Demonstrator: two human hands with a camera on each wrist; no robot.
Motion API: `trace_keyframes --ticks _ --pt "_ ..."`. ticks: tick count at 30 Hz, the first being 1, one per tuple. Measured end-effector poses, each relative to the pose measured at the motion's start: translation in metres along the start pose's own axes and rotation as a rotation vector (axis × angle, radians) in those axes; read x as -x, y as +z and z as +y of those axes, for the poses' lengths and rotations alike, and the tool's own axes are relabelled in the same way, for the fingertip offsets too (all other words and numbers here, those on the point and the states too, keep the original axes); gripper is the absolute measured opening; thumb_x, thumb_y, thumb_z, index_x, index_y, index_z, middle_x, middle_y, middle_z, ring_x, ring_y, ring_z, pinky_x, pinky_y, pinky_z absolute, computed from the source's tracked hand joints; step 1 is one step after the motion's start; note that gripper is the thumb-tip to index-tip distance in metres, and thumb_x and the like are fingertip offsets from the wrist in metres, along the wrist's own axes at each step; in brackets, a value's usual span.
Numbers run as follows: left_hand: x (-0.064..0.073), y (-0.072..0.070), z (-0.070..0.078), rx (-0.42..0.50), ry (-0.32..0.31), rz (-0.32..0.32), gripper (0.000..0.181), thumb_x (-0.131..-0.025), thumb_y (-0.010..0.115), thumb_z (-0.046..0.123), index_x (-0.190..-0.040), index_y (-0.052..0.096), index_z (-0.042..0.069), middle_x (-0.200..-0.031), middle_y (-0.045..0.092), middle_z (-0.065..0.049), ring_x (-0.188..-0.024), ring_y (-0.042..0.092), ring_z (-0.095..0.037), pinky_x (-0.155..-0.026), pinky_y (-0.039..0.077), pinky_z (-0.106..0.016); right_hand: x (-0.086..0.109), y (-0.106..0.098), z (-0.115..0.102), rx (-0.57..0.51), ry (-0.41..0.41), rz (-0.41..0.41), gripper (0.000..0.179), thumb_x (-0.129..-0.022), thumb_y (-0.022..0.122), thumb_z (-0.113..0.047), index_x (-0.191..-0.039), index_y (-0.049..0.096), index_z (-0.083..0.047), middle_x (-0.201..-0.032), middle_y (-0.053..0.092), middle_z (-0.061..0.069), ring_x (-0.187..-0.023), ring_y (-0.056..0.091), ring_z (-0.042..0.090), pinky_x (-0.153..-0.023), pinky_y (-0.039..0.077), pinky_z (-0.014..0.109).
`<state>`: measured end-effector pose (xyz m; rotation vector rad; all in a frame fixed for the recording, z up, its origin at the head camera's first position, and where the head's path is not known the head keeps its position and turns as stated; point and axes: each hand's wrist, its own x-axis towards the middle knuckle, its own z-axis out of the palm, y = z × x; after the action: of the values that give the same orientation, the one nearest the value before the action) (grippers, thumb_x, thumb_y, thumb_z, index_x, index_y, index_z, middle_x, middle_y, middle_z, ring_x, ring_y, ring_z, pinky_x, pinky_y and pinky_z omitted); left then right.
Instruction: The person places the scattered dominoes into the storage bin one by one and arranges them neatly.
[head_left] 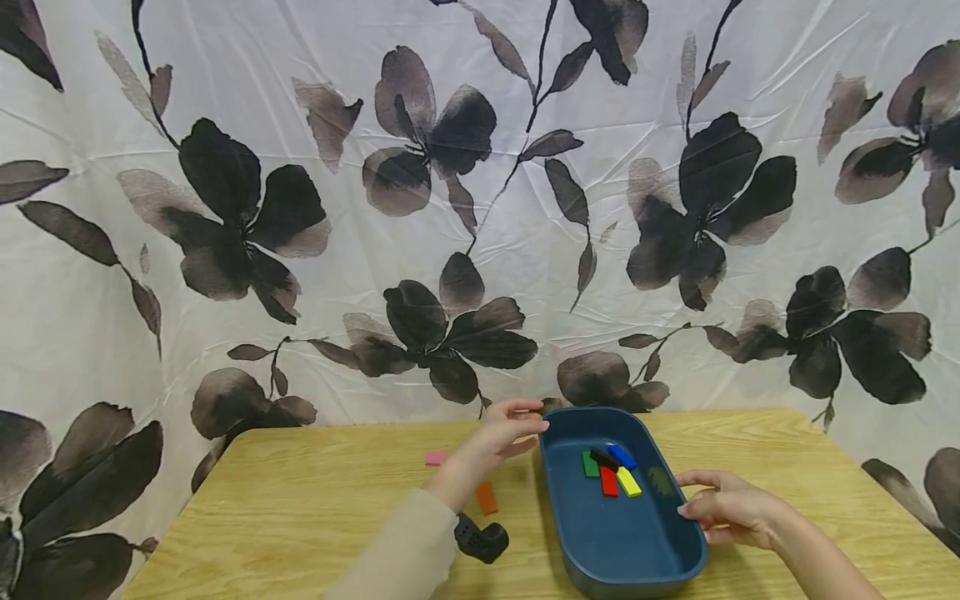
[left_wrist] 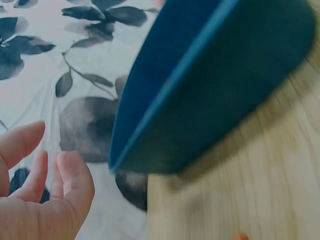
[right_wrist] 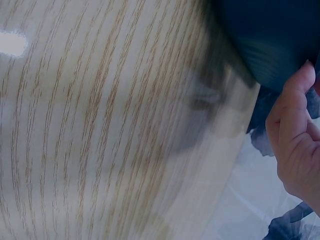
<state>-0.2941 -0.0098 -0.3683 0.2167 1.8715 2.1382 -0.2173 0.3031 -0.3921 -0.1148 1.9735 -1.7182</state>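
Observation:
A dark blue plastic tub stands on the table with small flat blocks lying inside: green, black, blue, red and yellow. My right hand holds the tub's right rim, its thumb tip over the edge. At the far left corner my left hand hovers close to the rim with fingers loosely bent. In the left wrist view a gap shows between this hand and the tub. Nothing is in its fingers.
On the table, left of the tub, lie a pink block and an orange block, partly beside my left forearm. A black perforated device sits by the left sleeve. A flowered cloth hangs behind the table.

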Motion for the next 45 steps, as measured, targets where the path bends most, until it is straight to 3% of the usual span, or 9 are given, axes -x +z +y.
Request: trace_keyframes --ticks 4,11,19,27,35,41,45 --pt "0.011 -0.018 -0.004 -0.086 0.015 -0.007 0.033 -0.083 0.064 -0.001 -0.115 0.056 -0.006 -0.093 0.056 -0.004 -0.079 0.059 -0.01 -0.084 0.049 -0.037 0.0 0.0 0.001 -0.016 0.006 -0.002 0.063 -0.086 0.058 -0.003 -0.132 0.02 0.018 -0.084 0.062 0.003 -0.065 0.06 0.009 -0.06 0.052 0.022" --pt "0.025 -0.049 -0.02 -0.288 0.058 -0.01 0.034 -0.078 0.071 0.002 -0.11 0.06 -0.007 -0.101 0.06 -0.013 -0.08 0.058 -0.011 -0.074 0.05 -0.029 -0.001 -0.001 0.003 -0.024 0.011 -0.001 0.064 -0.086 0.059 -0.004 -0.132 0.02 0.017 -0.081 0.061 0.002 -0.063 0.057 0.007 -0.06 0.052 0.021" --pt "0.037 -0.07 -0.04 -0.464 0.138 -0.037 0.04 -0.072 0.075 -0.004 -0.107 0.059 -0.015 -0.098 0.061 -0.018 -0.087 0.057 -0.022 -0.074 0.049 -0.026 0.001 -0.001 0.003 -0.025 0.018 -0.001 0.065 -0.085 0.06 -0.005 -0.133 0.021 0.017 -0.083 0.061 0.004 -0.064 0.059 0.008 -0.06 0.052 0.021" --pt "0.041 -0.071 -0.056 -0.608 0.143 0.027 0.047 -0.063 0.082 -0.003 -0.105 0.063 -0.009 -0.096 0.061 -0.013 -0.081 0.052 -0.02 -0.072 0.046 -0.029 0.0 -0.002 0.004 -0.021 0.021 0.004 0.065 -0.085 0.06 -0.006 -0.133 0.021 0.016 -0.084 0.061 0.004 -0.064 0.058 0.008 -0.06 0.052 0.021" --pt "0.046 -0.07 -0.063 -0.79 0.158 0.055 0.047 -0.059 0.085 0.004 -0.099 0.063 -0.007 -0.091 0.058 -0.008 -0.084 0.051 -0.02 -0.073 0.046 -0.032 0.0 -0.002 0.003 -0.014 0.022 0.008 0.066 -0.085 0.061 -0.006 -0.133 0.022 0.016 -0.086 0.061 0.005 -0.066 0.061 0.009 -0.06 0.052 0.021" --pt "0.046 -0.066 -0.065 -0.95 0.226 0.079 0.048 -0.057 0.088 0.012 -0.093 0.062 -0.006 -0.087 0.058 -0.009 -0.081 0.054 -0.023 -0.072 0.047 -0.034 0.0 -0.001 0.0 -0.016 0.019 0.004 0.066 -0.086 0.06 -0.004 -0.134 0.02 0.017 -0.087 0.062 0.006 -0.069 0.062 0.011 -0.06 0.052 0.022" --pt "0.047 -0.064 -0.066 -0.993 0.248 0.09 0.048 -0.057 0.088 0.013 -0.091 0.061 -0.006 -0.087 0.058 -0.01 -0.08 0.054 -0.023 -0.072 0.047 -0.035 0.0 0.0 0.0 -0.02 0.018 0.003 0.066 -0.086 0.059 -0.004 -0.134 0.019 0.017 -0.087 0.062 0.006 -0.068 0.062 0.011 -0.06 0.052 0.021"
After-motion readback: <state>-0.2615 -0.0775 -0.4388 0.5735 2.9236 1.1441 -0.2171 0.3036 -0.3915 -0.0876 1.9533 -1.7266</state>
